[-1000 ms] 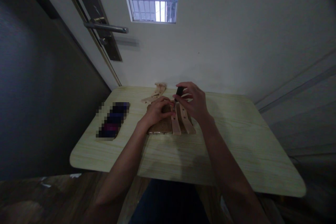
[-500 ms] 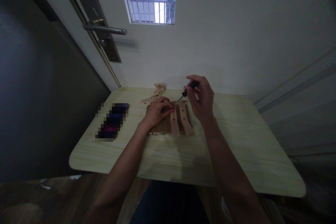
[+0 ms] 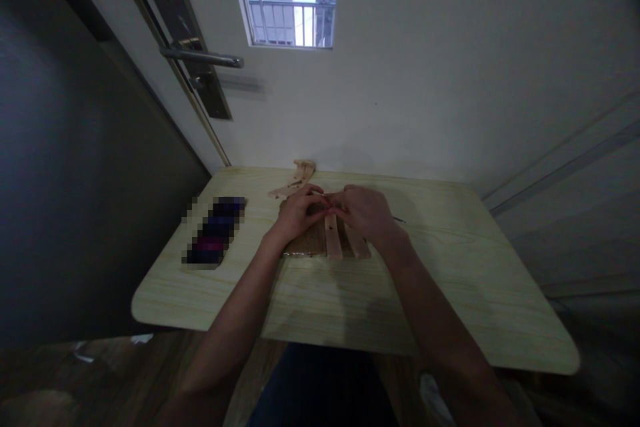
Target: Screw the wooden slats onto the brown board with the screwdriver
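A brown wooden board [image 3: 310, 241] lies on the table with two pale slats [image 3: 333, 244] with holes across it. My left hand [image 3: 297, 211] rests on the board's far end, its fingers curled against the top of the left slat. My right hand [image 3: 366, 213] lies knuckles up over the slats' far ends, fingers closed and meeting the left fingertips; what it pinches is hidden. A thin dark metal tip [image 3: 399, 219] sticks out on the table just right of that hand. The black-handled screwdriver itself is not visible.
Loose pale wooden pieces [image 3: 298, 176] lie at the table's far edge by the wall. A dark blurred object [image 3: 215, 232] sits at the left of the light wood table [image 3: 450, 293]. A door with a metal handle [image 3: 203, 57] stands to the left.
My right hand held a black-handled screwdriver raised over the slats; it has come down onto the slats beside my left hand, and the screwdriver is no longer in it.
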A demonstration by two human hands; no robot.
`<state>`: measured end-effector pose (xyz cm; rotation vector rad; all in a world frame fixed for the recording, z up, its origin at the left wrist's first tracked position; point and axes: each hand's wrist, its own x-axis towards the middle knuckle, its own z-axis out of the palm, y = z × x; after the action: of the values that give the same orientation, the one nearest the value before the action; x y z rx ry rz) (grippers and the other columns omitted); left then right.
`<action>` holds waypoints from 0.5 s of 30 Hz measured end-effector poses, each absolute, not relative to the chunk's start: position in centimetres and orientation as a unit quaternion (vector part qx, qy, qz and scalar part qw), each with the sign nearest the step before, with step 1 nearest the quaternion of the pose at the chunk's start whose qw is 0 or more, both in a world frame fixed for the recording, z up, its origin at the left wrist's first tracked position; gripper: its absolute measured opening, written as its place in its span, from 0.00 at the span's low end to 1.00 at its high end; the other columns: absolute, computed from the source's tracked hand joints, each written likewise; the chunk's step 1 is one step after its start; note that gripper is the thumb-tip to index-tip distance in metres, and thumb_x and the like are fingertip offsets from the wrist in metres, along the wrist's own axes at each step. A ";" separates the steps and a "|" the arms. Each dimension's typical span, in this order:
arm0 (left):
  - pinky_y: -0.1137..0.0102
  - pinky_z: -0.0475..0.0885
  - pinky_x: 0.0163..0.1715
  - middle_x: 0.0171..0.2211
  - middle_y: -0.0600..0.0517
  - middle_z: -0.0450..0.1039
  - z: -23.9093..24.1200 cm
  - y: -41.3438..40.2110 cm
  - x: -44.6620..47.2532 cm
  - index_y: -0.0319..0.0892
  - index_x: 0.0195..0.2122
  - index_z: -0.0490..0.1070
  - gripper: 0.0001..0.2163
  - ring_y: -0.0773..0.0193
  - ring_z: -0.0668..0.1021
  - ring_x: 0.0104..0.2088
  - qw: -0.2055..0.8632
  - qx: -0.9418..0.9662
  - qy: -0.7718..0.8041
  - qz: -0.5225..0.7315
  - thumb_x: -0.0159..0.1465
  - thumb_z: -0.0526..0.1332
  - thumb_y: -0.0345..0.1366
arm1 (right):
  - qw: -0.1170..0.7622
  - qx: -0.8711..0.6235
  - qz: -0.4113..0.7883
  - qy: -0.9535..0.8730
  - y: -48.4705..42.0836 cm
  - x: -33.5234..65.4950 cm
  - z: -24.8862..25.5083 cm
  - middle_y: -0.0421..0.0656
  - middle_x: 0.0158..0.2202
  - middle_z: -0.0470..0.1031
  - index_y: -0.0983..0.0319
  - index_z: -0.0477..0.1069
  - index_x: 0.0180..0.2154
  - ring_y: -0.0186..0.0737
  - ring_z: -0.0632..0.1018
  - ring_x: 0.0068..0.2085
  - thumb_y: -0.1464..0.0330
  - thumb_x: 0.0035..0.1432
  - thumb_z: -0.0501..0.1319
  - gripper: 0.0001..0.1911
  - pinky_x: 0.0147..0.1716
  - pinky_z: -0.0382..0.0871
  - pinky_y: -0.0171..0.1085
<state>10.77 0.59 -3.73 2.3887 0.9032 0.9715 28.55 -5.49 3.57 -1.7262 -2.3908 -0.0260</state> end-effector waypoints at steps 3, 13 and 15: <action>0.59 0.72 0.49 0.46 0.48 0.70 -3.8 0.7 10.7 0.43 0.37 0.77 0.05 0.57 0.76 0.47 0.208 0.855 0.324 0.346 0.62 0.65 0.36 | 0.085 -0.578 -0.020 -0.811 -5.2 28.5 3.2 0.47 0.35 0.79 0.60 0.78 0.38 0.43 0.78 0.35 0.61 0.64 0.58 0.12 0.28 0.59 0.37; 0.56 0.68 0.53 0.47 0.45 0.72 -3.1 0.5 10.4 0.42 0.44 0.72 0.17 0.53 0.74 0.51 0.233 0.863 0.308 0.325 0.56 0.70 0.42 | 0.104 -0.561 -0.005 -0.821 -5.3 28.6 2.4 0.45 0.40 0.78 0.60 0.76 0.42 0.39 0.76 0.39 0.66 0.66 0.55 0.12 0.32 0.59 0.35; 0.56 0.68 0.53 0.47 0.46 0.72 -3.1 0.5 10.3 0.42 0.43 0.72 0.17 0.53 0.74 0.50 0.239 0.860 0.315 0.321 0.55 0.70 0.43 | 0.103 -0.561 0.001 -0.821 -5.4 28.4 2.7 0.45 0.40 0.78 0.60 0.76 0.43 0.39 0.76 0.39 0.67 0.66 0.54 0.12 0.33 0.59 0.35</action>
<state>10.34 0.51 -3.13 2.3558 0.8625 0.8796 28.44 -5.38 2.65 -1.6559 -2.4224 0.0030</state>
